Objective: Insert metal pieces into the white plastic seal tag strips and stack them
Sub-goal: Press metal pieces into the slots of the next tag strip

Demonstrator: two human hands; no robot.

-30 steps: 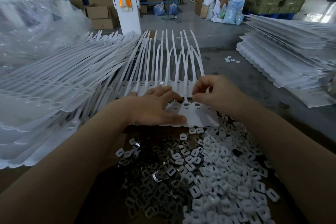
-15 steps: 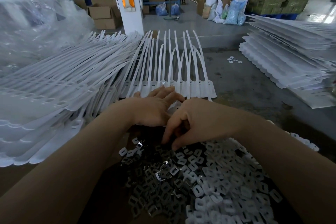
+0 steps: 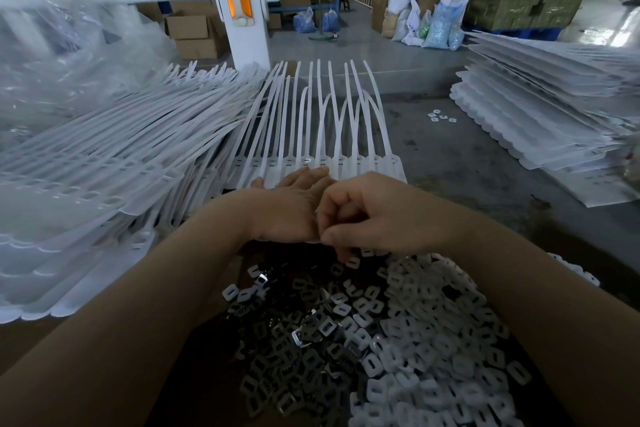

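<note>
A joined row of white seal tag strips (image 3: pixel 349 163) lies in front of me, tails pointing away. My left hand (image 3: pixel 294 204) rests flat on the tag heads with straight fingers. One tag head holds a shiny metal piece (image 3: pixel 307 159). My right hand (image 3: pixel 374 215) hovers with curled fingers over the near pile, its fingertips down among the small parts; what they pinch is hidden. The pile holds dark metal pieces (image 3: pixel 287 350) on the left and white plastic caps (image 3: pixel 422 333) on the right.
A tall fanned stack of white strips (image 3: pixel 104 184) fills the left. Another stack of strips (image 3: pixel 554 114) sits at the right. A few loose caps (image 3: pixel 441 117) lie on the grey table. A white pillar (image 3: pixel 239 3) and boxes stand behind.
My right hand drew back from the tag heads to the pile of small parts and now dips its fingertips into it. My left hand stayed on the strips.
</note>
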